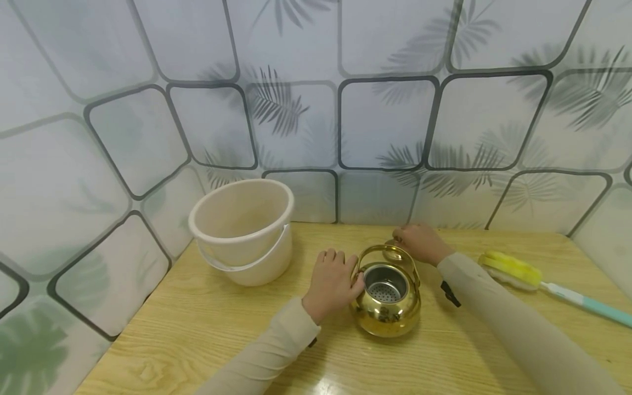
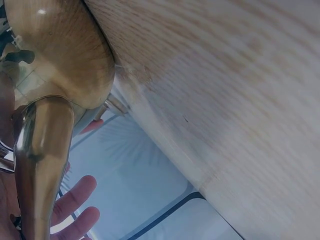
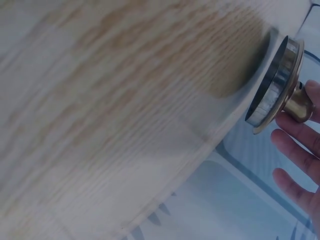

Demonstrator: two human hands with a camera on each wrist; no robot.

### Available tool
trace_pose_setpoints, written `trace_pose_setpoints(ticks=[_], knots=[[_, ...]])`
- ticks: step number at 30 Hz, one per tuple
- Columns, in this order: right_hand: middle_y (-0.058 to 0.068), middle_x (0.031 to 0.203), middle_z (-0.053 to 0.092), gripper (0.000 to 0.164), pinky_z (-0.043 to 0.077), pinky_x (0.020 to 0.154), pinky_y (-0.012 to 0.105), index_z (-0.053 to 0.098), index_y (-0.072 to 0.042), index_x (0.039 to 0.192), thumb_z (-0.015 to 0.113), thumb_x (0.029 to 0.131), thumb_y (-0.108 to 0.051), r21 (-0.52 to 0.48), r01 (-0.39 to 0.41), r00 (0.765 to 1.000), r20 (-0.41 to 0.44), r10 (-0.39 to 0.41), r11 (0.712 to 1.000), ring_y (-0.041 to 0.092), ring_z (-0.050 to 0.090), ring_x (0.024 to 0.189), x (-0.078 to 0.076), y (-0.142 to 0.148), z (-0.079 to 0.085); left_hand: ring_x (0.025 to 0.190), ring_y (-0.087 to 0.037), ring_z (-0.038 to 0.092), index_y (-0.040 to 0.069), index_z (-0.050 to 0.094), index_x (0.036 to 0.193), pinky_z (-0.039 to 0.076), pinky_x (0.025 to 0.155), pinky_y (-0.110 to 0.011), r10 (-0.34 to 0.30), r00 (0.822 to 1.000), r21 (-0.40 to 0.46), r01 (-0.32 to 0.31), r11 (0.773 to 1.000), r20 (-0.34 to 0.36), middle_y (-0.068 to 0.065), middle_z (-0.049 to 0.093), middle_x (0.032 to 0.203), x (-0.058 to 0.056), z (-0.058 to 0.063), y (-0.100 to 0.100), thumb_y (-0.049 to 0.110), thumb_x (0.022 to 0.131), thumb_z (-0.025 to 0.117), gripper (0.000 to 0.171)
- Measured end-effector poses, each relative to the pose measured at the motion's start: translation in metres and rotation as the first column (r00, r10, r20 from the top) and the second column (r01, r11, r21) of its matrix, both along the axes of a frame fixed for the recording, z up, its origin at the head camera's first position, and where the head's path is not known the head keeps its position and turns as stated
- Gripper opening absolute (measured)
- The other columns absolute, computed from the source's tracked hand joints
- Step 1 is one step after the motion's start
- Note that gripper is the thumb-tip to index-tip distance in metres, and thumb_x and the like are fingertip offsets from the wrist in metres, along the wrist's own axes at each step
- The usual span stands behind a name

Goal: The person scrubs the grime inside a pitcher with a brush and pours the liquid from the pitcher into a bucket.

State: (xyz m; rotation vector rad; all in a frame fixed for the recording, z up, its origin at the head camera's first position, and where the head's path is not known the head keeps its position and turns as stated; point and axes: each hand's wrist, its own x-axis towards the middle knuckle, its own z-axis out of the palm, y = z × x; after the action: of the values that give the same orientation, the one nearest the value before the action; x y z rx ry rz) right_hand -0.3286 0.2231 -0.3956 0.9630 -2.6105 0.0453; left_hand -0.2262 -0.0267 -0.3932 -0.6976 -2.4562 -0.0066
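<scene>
Kettle (image 1: 387, 319) lower frame, right of centre; left hand (image 1: 332, 284) against its left side, fingers loosely extended, grip unclear, probably steadying. Right hand (image 1: 422, 242) pinches lid (image 3: 280, 82) by knob (image 3: 298, 106), leaving mouth (image 1: 387, 284) uncovered.

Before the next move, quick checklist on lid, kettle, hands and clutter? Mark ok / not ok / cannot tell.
1. Lid grip: ok, right hand pinches the knob.
2. Kettle upright on the table: ok.
3. Mouth uncovered: ok, strainer visible inside.
4. Lid over the mouth: not ok, held beyond it.
5. Left hand grip firmness: cannot tell; it is at the kettle's left side.
6. Bucket and brush apart from the kettle: ok.
</scene>
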Motion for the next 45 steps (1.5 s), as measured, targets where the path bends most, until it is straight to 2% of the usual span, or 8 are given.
trace_pose_setpoints(ticks=[11, 19, 27, 37, 45], knots=[[0.007, 0.074, 0.068, 0.003, 0.052, 0.062, 0.036, 0.066, -0.005, 0.082, 0.068, 0.08, -0.006, -0.013, -0.03, 0.999, -0.02, 0.03, 0.999, 0.02, 0.062, 0.063, 0.002, 0.001, -0.002, 0.075, -0.019, 0.054, 0.016, 0.056, 0.088, 0.043, 0.075, -0.033, -0.005, 1.0, -0.001, 0.005, 1.0, -0.012, -0.001, 0.058, 0.074, 0.0, -0.001, 0.0, 0.04, 0.089, 0.049, 0.025], [0.005, 0.072, 0.065, 0.005, 0.051, 0.06, 0.032, 0.065, -0.006, 0.083, 0.066, 0.08, -0.002, -0.004, -0.023, 1.0, 0.017, 0.023, 1.0, 0.016, 0.059, 0.061, 0.003, 0.003, -0.003, 0.075, -0.019, 0.053, 0.016, 0.056, 0.089, 0.042, 0.075, -0.033, -0.002, 1.0, 0.0, 0.002, 1.0, -0.012, -0.001, 0.058, 0.075, 0.0, 0.0, 0.0, 0.04, 0.088, 0.049, 0.025], [0.005, 0.074, 0.066, 0.008, 0.051, 0.06, 0.033, 0.066, -0.007, 0.086, 0.067, 0.079, -0.003, 0.007, -0.02, 1.0, 0.012, 0.02, 1.0, 0.017, 0.061, 0.063, 0.004, 0.005, -0.006, 0.074, -0.019, 0.054, 0.017, 0.056, 0.088, 0.043, 0.074, -0.033, -0.008, 0.999, -0.005, 0.008, 1.0, -0.037, 0.0, 0.058, 0.073, 0.0, 0.0, 0.0, 0.039, 0.087, 0.05, 0.023], [0.015, 0.093, 0.069, 0.023, 0.054, 0.07, 0.044, 0.063, -0.001, 0.105, 0.065, 0.084, -0.011, 0.029, 0.053, 0.997, 0.052, -0.055, 0.998, 0.029, 0.066, 0.077, 0.008, 0.01, -0.002, 0.075, -0.019, 0.054, 0.017, 0.057, 0.09, 0.043, 0.075, -0.033, -0.001, 1.0, -0.006, 0.001, 1.0, 0.005, -0.001, 0.059, 0.075, 0.002, 0.001, 0.0, 0.039, 0.089, 0.048, 0.025], [0.023, 0.109, 0.066, 0.041, 0.049, 0.085, 0.053, 0.06, 0.002, 0.116, 0.067, 0.083, -0.022, 0.021, 0.1, 0.994, 0.052, -0.101, 0.995, 0.04, 0.064, 0.095, 0.015, 0.018, 0.007, 0.075, -0.019, 0.054, 0.016, 0.058, 0.09, 0.043, 0.075, -0.033, -0.001, 1.0, -0.004, 0.002, 1.0, 0.009, -0.001, 0.059, 0.075, 0.001, 0.001, 0.001, 0.039, 0.089, 0.048, 0.025]])
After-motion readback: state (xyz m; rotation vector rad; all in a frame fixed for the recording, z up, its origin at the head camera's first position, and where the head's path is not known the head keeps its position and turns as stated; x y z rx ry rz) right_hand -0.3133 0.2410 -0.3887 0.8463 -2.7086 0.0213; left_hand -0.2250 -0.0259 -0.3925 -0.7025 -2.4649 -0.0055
